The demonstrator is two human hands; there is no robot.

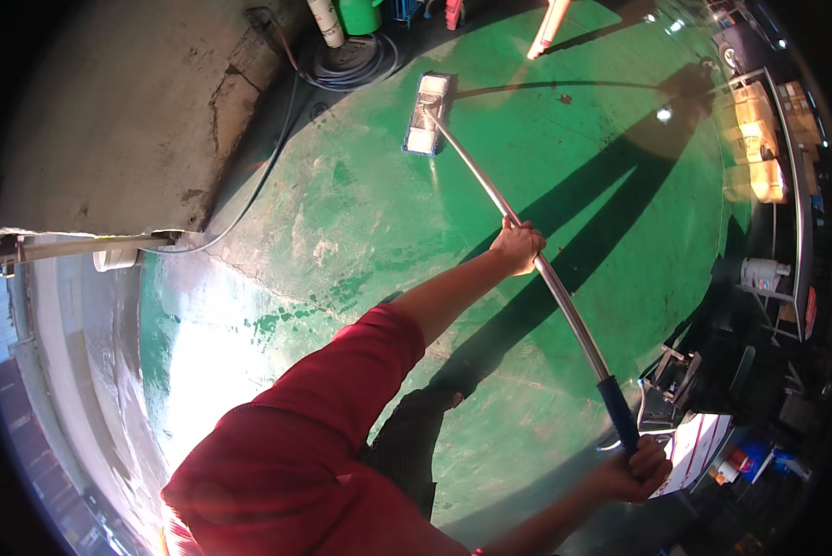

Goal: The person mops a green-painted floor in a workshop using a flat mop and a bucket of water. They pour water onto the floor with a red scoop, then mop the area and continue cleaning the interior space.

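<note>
A long-handled flat mop [471, 167] slants across the view, its metal pole running from lower right to upper middle. Midway along the pole, my left hand [518, 247] is closed around it. My right hand [636, 471] grips the dark blue end of the handle at the lower right. The flat mop head [427, 113], pale on top with a blue fringe, lies on the green floor [369, 204] well ahead of my left hand.
A coiled hose [349, 67] lies by the concrete block [147, 102] at the upper left, near a green container [360, 15]. An orange-white post [547, 30] stands at the top. On the right, a metal rack [799, 204] is beside cardboard boxes [759, 139].
</note>
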